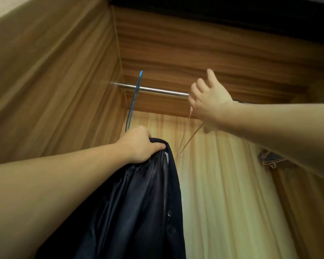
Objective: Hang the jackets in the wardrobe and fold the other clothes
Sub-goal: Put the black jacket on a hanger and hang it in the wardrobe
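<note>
Person stands at the open wardrobe (54, 75), both bare arms raised, view angled upward into the wood-grain interior.

Left hand (141, 144): fingers and thumb curled tight round the collar end of a dark jacket (138, 212). The jacket hangs straight down from that grip, shiny lining showing, a small button or snap visible on its right edge. It is inside the wardrobe opening, below the rail and apart from it, not on any hanger that I can see.

Metal rail (157, 90) runs across the upper wardrobe from the left side panel. A blue hanger (137, 90) hooks over it near the left end and drops behind the left hand; its lower part is hidden by the hand and jacket.

Right hand (209, 100): raised to rail height, in front of the rail's right stretch. Outer fingers loosely spread and pointing up. A thin pink hanger (190, 133) trails down from beneath this hand toward the jacket's top edge. The hand seems to pinch its upper part, but the contact point is hidden; cannot tell whether the hook sits on the rail.

Behind: pale yellow back panel (223, 184), streaked vertically. Lower right, a small cluster of pale hangers (269, 159), blurred, partly covered by the right forearm.
</note>
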`<state>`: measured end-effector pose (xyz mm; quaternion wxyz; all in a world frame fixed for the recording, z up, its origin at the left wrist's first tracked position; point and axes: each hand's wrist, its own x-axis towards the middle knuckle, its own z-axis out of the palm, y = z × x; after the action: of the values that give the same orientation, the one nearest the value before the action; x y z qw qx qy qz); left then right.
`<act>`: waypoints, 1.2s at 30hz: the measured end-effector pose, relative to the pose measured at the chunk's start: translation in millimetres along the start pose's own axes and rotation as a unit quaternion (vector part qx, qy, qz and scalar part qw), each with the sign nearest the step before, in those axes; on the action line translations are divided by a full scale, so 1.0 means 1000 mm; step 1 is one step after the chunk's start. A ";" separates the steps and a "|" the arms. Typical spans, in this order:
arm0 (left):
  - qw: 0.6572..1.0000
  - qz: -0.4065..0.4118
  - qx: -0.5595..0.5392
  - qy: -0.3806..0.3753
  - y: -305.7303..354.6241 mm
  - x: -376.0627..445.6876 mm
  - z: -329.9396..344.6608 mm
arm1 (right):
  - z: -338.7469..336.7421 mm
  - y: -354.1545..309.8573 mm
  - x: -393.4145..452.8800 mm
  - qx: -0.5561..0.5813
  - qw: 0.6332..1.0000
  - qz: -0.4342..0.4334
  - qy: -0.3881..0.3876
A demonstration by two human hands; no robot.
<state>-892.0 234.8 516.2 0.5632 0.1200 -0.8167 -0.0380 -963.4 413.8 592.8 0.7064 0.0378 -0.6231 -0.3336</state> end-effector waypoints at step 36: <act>0.998 0.039 -0.011 -0.041 0.021 -0.039 0.053 | 0.056 -0.089 -0.077 0.871 0.306 0.203 -0.327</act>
<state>-931.1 260.7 466.2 0.5319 0.0795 -0.8425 -0.0299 -1052.2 405.5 497.3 0.0473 0.3912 -0.7195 0.5718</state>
